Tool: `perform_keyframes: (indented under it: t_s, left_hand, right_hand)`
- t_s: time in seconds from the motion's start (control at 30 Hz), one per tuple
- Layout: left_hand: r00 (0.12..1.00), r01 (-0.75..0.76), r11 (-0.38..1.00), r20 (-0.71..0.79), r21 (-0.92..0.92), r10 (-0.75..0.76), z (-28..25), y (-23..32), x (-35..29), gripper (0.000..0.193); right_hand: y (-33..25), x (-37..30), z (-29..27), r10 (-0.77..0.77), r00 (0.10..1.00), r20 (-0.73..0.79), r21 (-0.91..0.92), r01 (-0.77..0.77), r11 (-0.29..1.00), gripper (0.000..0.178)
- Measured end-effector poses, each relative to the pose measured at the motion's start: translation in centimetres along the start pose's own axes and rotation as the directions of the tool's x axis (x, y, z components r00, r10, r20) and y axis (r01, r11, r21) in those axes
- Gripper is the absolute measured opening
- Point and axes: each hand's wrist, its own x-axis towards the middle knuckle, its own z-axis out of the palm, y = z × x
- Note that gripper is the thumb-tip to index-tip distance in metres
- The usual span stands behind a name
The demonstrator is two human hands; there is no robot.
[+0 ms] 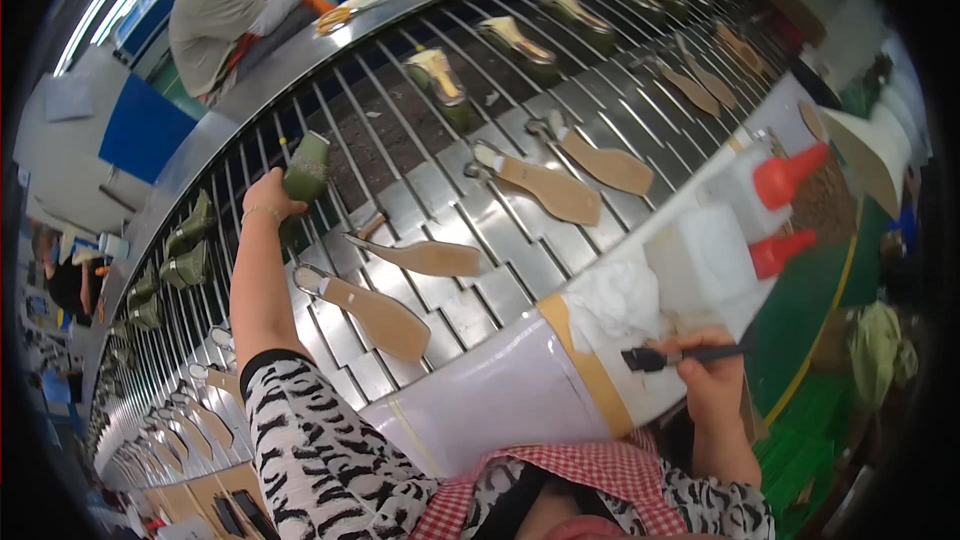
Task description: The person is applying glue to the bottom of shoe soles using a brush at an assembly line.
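My left hand (266,194) reaches far over the roller conveyor. Its fingers are closed round a green shoe upper (308,170) that looks to be on a last. Close to my body, my right hand (714,385) grips the dark handle of a flat brush (645,359), its bristles pointing left over the white work ledge (655,395). Between the hands, tan shoe soles lie on the metal plates: a sole with a heel (385,325), and another sole (440,258) tilted on its side just behind it.
Further soles (545,190) and green uppers (438,80) stand along the conveyor (400,165). On the ledge are crumpled white tissue (615,305) and bottles with red caps (785,175). Across the line, a person in a grey top (215,20) works at the metal edge.
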Motion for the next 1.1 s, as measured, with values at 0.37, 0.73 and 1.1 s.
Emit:
perform_keyframes:
  t_s: [0.37,0.73,1.1]
  left_hand:
    - [0.937,-0.325,-0.603,-0.333,-0.729,-0.103,-1.9,-6.1,-17.5,0.07]
    - [0.97,0.001,-0.735,-0.178,-0.678,0.166,3.7,0.4,-36.5,0.066]
    - [0.979,-0.13,-0.33,-0.174,-0.935,0.107,2.8,11.4,-41.3,0.066]
  right_hand:
    - [-5.3,-1.2,-8.6,-0.222,0.963,-0.152,-0.689,0.058,0.723,0.016]
    - [-2.6,-0.3,-9.6,-0.134,0.988,0.077,-0.901,0.126,0.414,0.019]
    - [-2.5,-1.0,-11.3,-0.046,0.999,0.015,-0.744,0.042,0.667,0.019]
